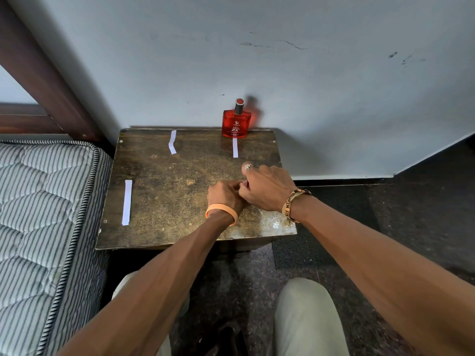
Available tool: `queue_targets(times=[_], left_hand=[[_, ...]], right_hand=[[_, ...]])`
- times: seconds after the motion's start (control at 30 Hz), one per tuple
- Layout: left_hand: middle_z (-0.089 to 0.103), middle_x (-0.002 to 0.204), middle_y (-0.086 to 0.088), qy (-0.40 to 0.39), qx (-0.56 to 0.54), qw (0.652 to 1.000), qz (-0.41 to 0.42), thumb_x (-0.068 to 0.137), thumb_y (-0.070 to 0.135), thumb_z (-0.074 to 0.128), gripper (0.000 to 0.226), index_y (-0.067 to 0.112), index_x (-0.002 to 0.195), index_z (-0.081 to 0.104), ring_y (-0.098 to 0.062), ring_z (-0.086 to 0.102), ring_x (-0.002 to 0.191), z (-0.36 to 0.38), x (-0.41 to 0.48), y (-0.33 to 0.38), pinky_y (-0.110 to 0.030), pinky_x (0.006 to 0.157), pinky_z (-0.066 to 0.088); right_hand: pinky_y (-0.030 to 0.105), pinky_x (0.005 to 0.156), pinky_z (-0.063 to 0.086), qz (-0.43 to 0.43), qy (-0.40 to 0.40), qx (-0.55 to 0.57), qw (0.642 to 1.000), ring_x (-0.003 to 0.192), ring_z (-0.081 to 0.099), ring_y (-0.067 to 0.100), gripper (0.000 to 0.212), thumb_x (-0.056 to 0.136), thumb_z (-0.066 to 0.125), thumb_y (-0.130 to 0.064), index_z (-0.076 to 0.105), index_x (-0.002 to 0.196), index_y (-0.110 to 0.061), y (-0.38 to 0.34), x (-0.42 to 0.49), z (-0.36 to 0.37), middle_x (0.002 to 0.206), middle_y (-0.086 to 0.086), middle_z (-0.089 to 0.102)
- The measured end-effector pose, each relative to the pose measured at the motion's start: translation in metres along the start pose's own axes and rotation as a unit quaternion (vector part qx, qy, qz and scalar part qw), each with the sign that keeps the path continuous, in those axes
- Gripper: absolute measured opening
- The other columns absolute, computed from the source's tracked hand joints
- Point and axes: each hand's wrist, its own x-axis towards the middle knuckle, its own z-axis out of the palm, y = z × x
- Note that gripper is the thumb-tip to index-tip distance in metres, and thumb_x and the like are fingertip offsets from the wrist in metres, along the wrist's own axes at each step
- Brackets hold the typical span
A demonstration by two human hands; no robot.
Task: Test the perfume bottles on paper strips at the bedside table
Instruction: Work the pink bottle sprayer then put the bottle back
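A red square perfume bottle (236, 123) with a dark neck and red cap stands upright at the back right of the brown bedside table (164, 181), against the wall. One white paper strip (235, 148) lies just in front of it. A bent strip (172, 142) lies at the back middle, and a longer strip (127, 202) lies near the left edge. My left hand (223, 194) and my right hand (267, 188) meet over the table's right middle, fingers curled together. Whatever sits between them is hidden.
A striped mattress (38, 214) butts against the table's left side, with a dark wooden bed frame (51, 80) behind it. The grey wall runs along the table's back. My knees (305, 317) are below the table's front edge, over a dark floor.
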Motion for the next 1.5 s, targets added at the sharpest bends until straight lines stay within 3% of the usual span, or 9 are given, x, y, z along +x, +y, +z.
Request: queue_targets(times=[0.07, 0.2, 0.37, 0.5, 0.63, 0.77, 0.9, 1.23, 1.5], left_hand=[[0.073, 0.072, -0.007, 0.007, -0.014, 1.000, -0.003, 0.071, 0.024, 0.075, 0.008, 0.017, 0.074, 0.074, -0.017, 0.057, 0.058, 0.000, -0.001, 0.000, -0.020, 0.061, 0.040], [0.074, 0.075, -0.004, 0.005, -0.020, 1.000, 0.000, 0.068, 0.028, 0.080, 0.017, 0.021, 0.083, 0.076, -0.012, 0.056, 0.059, 0.001, -0.001, 0.001, -0.018, 0.061, 0.040], [0.075, 0.077, -0.004, 0.008, -0.034, 0.999, 0.005, 0.072, 0.029, 0.074, 0.021, 0.025, 0.092, 0.077, -0.013, 0.061, 0.064, 0.002, 0.000, 0.000, -0.019, 0.066, 0.047], [0.074, 0.074, -0.005, 0.006, -0.032, 0.999, 0.001, 0.072, 0.030, 0.073, 0.021, 0.025, 0.092, 0.077, -0.013, 0.060, 0.063, 0.002, -0.001, 0.001, -0.018, 0.061, 0.040], [0.073, 0.069, -0.001, 0.002, -0.026, 1.000, -0.006, 0.073, 0.034, 0.070, 0.013, 0.026, 0.081, 0.076, -0.017, 0.067, 0.065, 0.005, 0.002, -0.001, -0.023, 0.064, 0.052], [0.072, 0.066, 0.000, -0.002, -0.030, 1.000, -0.002, 0.068, 0.032, 0.073, 0.014, 0.026, 0.081, 0.076, -0.016, 0.069, 0.069, 0.006, 0.002, -0.002, -0.027, 0.066, 0.056], [0.071, 0.067, 0.003, -0.006, -0.028, 1.000, -0.004, 0.069, 0.033, 0.076, 0.018, 0.027, 0.086, 0.076, -0.014, 0.067, 0.066, 0.005, 0.001, -0.002, -0.020, 0.059, 0.045], [0.074, 0.075, 0.000, 0.000, -0.022, 1.000, 0.006, 0.069, 0.034, 0.077, 0.027, 0.029, 0.096, 0.076, -0.010, 0.061, 0.064, 0.007, 0.005, -0.005, -0.019, 0.061, 0.041], [0.069, 0.063, 0.004, 0.003, -0.018, 1.000, 0.003, 0.068, 0.037, 0.075, 0.016, 0.023, 0.078, 0.075, -0.011, 0.064, 0.061, 0.009, 0.005, -0.007, -0.018, 0.056, 0.046]], right_hand=[[0.035, 0.058, 0.043, -0.010, -0.009, -0.007, 1.000, 0.064, 0.049, 0.023, 0.030, 0.101, 0.035, -0.037, 0.052, 0.107, -0.013, 0.001, -0.001, -0.001, 0.074, 0.002, 0.054], [0.033, 0.056, 0.041, -0.008, -0.010, -0.002, 1.000, 0.063, 0.051, 0.021, 0.036, 0.102, 0.038, -0.043, 0.054, 0.108, -0.012, 0.003, -0.001, 0.003, 0.064, -0.005, 0.038], [0.036, 0.063, 0.050, 0.001, -0.012, 0.021, 1.000, 0.067, 0.053, 0.023, 0.028, 0.099, 0.044, -0.039, 0.053, 0.106, -0.013, 0.005, -0.003, 0.003, 0.078, 0.003, 0.056], [0.036, 0.063, 0.047, 0.012, -0.006, 0.028, 1.000, 0.075, 0.056, 0.026, 0.033, 0.100, 0.046, -0.042, 0.054, 0.107, -0.011, 0.004, -0.004, 0.006, 0.080, 0.002, 0.047], [0.032, 0.058, 0.042, 0.000, 0.004, 0.031, 0.999, 0.067, 0.050, 0.023, 0.028, 0.097, 0.049, -0.038, 0.054, 0.109, -0.013, 0.006, -0.005, 0.004, 0.074, -0.001, 0.047], [0.033, 0.061, 0.047, 0.012, 0.009, 0.037, 0.999, 0.075, 0.060, 0.027, 0.029, 0.094, 0.058, -0.041, 0.057, 0.103, -0.012, 0.003, -0.006, 0.003, 0.078, 0.003, 0.053], [0.032, 0.063, 0.044, 0.011, 0.008, 0.056, 0.998, 0.077, 0.057, 0.027, 0.030, 0.095, 0.056, -0.038, 0.058, 0.111, -0.013, 0.005, -0.007, 0.001, 0.084, 0.007, 0.058], [0.034, 0.065, 0.050, 0.087, 0.034, 0.078, 0.993, 0.074, 0.058, 0.024, 0.034, 0.089, 0.065, -0.046, 0.057, 0.100, -0.015, -0.001, -0.005, 0.002, 0.084, 0.003, 0.059], [0.032, 0.060, 0.047, 0.115, 0.037, 0.073, 0.990, 0.074, 0.060, 0.024, 0.044, 0.087, 0.061, -0.058, 0.055, 0.100, -0.016, 0.005, -0.011, 0.012, 0.085, 0.006, 0.065]])
